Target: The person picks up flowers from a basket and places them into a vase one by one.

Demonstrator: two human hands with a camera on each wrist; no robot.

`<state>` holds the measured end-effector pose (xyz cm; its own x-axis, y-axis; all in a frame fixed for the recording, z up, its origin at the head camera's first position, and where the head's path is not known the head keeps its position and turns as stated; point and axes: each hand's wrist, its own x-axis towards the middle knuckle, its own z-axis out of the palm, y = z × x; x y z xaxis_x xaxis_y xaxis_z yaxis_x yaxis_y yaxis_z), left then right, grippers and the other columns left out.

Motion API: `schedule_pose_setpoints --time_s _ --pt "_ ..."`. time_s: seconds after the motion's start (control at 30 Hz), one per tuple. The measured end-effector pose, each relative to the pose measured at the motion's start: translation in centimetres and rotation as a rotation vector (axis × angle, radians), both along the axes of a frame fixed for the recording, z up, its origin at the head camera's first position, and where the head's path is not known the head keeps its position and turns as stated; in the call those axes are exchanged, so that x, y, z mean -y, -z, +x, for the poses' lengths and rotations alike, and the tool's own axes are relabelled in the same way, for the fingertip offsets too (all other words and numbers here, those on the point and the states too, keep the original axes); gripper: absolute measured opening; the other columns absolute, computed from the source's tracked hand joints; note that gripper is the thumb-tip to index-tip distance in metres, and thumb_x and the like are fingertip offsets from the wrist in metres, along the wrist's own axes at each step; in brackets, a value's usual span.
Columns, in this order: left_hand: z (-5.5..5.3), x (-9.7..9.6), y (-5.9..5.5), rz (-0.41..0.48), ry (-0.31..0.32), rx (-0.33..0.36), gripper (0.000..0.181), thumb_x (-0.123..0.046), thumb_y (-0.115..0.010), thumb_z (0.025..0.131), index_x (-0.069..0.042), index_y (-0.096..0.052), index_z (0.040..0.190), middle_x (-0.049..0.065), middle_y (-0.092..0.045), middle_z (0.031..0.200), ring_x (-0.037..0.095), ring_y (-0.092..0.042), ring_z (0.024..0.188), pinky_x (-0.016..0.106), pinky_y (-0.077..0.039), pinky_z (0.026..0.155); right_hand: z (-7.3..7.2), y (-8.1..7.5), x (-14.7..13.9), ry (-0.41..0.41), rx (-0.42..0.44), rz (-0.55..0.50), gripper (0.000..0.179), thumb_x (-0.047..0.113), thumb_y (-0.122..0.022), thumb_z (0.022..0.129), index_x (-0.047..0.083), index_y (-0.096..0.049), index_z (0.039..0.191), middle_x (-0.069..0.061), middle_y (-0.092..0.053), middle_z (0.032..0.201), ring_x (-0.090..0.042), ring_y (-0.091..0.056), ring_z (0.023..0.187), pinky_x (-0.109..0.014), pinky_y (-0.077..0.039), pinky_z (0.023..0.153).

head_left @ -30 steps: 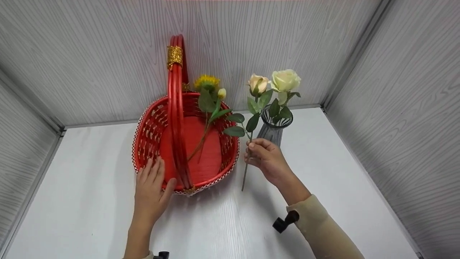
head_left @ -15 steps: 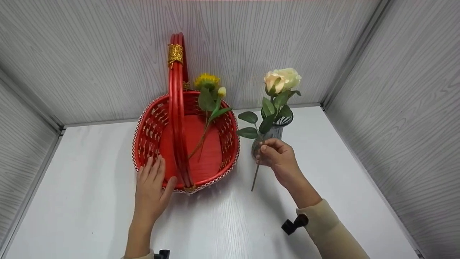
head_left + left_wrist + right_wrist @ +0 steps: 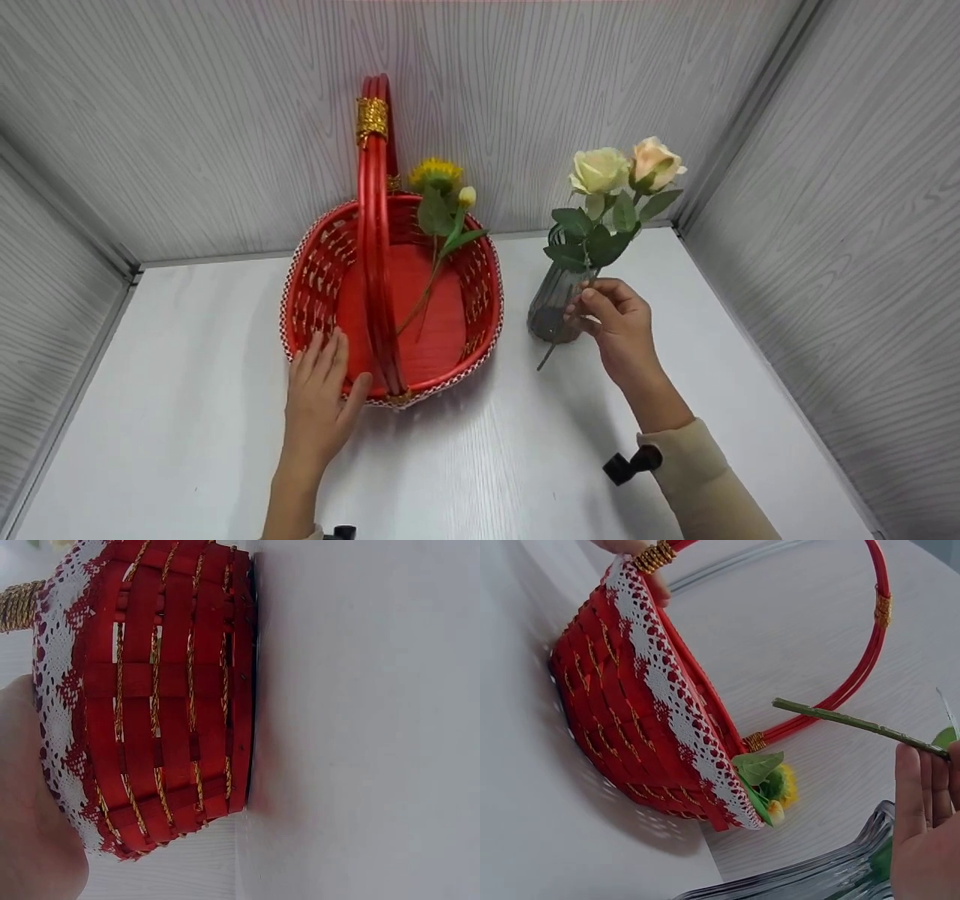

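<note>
Pinching the peach rose (image 3: 654, 165) near the tabletop (image 3: 480, 465) back edge with my right grip (image 3: 621, 322), left grip (image 3: 319, 401) spread over the basket (image 3: 448, 381), I risk tipping the adjacent vase (image 3: 551, 304) if leaves (image 3: 568, 256) snag.

Rose (image 3: 655, 166): one, peach, green-leaved; held by you at the stem, aslant, bloom uppermost, lower end free. Basket (image 3: 446, 322): one, red, woven, lace-rimmed, hoop-handled; upright, left of the rose, under your touch.

The right hand (image 3: 621, 330) has moved the peach rose (image 3: 655, 165), whose bloom passed from left of the glass vase (image 3: 553, 300) to its right.
</note>
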<state>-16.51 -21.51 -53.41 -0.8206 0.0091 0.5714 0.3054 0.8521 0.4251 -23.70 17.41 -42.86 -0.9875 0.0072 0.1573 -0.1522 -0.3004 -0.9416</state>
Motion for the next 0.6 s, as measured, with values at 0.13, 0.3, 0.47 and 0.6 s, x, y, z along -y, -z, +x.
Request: schedule_pose_setpoints --time_s 0.13,0.3,0.47,0.6 --pt "0.1 -0.1 -0.1 -0.003 -0.009 -0.005 0.066 -0.04 -0.057 0.097 -0.006 -0.042 0.151 0.013 -0.043 0.155 0.03 -0.027 0.15 0.057 -0.016 0.121 -0.6 -0.4 -0.7 0.062 -0.021 -0.004 0.014 0.008 -0.064 0.097 -0.001 -0.061 0.106 -0.009 -0.064 0.09 -0.02 -0.068 0.081 -0.032 -0.059 0.07" --pt "0.1 -0.1 -0.1 -0.006 -0.012 -0.011 0.065 -0.041 -0.056 0.097 -0.006 -0.042 0.151 0.014 -0.044 0.154 0.03 -0.027 0.15 0.057 -0.016 0.121 -1.7 -1.4 -1.5 0.146 -0.057 -0.071 0.016 0.009 -0.066 0.096 -0.002 -0.061 0.106 -0.008 -0.066 0.09 -0.019 -0.069 0.082 -0.033 -0.061 0.074" --pt "0.0 -0.1 -0.3 -0.006 -0.008 -0.01 0.065 -0.04 -0.056 0.098 -0.006 -0.042 0.151 0.015 -0.045 0.153 0.031 -0.027 0.15 0.057 -0.016 0.121 -3.0 -2.5 -1.9 0.22 -0.096 -0.137 0.013 0.008 -0.066 0.095 0.0 -0.062 0.105 -0.008 -0.066 0.09 -0.019 -0.07 0.08 -0.033 -0.061 0.075" --pt "0.1 -0.1 -0.3 -0.005 -0.006 -0.001 0.065 -0.04 -0.056 0.098 -0.005 -0.042 0.151 0.015 -0.045 0.153 0.031 -0.027 0.15 0.055 -0.015 0.122 -3.8 -3.1 -2.2 0.261 -0.108 -0.152 0.016 0.007 -0.065 0.096 -0.004 -0.06 0.108 -0.009 -0.065 0.091 -0.019 -0.069 0.081 -0.032 -0.061 0.076"
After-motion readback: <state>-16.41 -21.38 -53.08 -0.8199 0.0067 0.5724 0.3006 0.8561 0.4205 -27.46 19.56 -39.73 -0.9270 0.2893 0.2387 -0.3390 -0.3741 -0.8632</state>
